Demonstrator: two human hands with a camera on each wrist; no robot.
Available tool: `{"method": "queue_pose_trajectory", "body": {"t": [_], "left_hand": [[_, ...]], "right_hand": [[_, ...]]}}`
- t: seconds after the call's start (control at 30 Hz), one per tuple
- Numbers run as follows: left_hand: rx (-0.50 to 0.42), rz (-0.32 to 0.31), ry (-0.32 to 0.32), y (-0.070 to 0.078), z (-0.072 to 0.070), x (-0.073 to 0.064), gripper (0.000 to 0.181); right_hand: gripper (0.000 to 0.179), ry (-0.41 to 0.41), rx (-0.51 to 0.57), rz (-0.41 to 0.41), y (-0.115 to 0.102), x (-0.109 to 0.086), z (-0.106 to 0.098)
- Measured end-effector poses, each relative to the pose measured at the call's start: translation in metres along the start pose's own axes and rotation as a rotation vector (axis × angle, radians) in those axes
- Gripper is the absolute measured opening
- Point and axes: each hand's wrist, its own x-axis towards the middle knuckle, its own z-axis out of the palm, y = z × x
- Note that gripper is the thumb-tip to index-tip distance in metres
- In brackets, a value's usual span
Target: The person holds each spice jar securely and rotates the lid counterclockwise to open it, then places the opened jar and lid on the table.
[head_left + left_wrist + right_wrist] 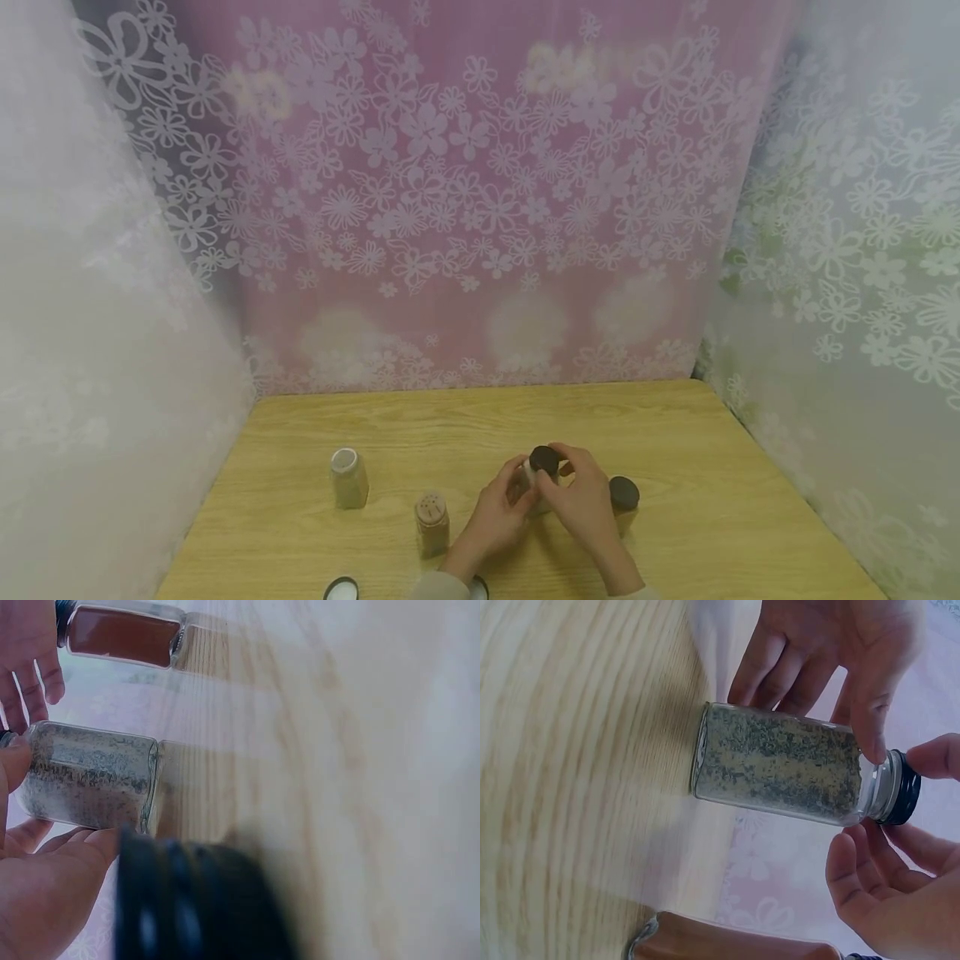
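A glass spice jar [780, 765] of dark flaked herbs stands on the table, capped with a black lid [907, 787]. My left hand [495, 512] holds the jar, its thumb up near the neck and its fingers along the far side. The thumb and fingers of my right hand [585, 500] pinch the lid from both sides. Just right of that hand stands a second jar [124, 636] of reddish-brown powder, its black lid [624, 493] on. Whether the pinched lid is loose or tight, I cannot tell.
To the left stand a jar [349, 479] with a pale round top and a jar [432, 525] with a holed shaker top. Two loose black-rimmed lids lie near the front: one lid [342, 589] at left, another lid [478, 588] beside the left sleeve. Patterned curtains [465, 208] surround the wooden table [420, 417].
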Motion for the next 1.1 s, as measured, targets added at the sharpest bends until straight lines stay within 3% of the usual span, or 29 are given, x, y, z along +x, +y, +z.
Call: {"method": "queue_pose_trajectory", "body": {"t": [0.2, 0.37, 0.63, 0.87, 1.1], "left_hand": [[0.003, -0.030, -0.008, 0.0000, 0.0000, -0.0022, 0.064], [-0.005, -0.039, -0.003, -0.0009, 0.0005, -0.0016, 0.063], [-0.011, -0.030, 0.003, -0.0034, 0.0012, 0.0003, 0.060], [0.016, -0.032, -0.004, -0.0036, 0.0020, 0.0001, 0.062], [-0.024, -0.037, 0.008, -0.0010, 0.0037, 0.0011, 0.060]], "right_hand": [[0.058, 0.006, 0.001, -0.023, 0.0001, -0.0006, -0.0004], [0.045, 0.027, -0.001, -0.059, 0.0016, -0.0015, 0.0000], [0.054, -0.002, -0.032, -0.045, 0.0006, 0.0000, -0.0004], [0.045, -0.005, -0.020, -0.031, -0.0012, -0.0002, -0.0009], [0.062, 0.001, -0.033, 0.006, -0.0011, 0.0025, -0.0011]]}}
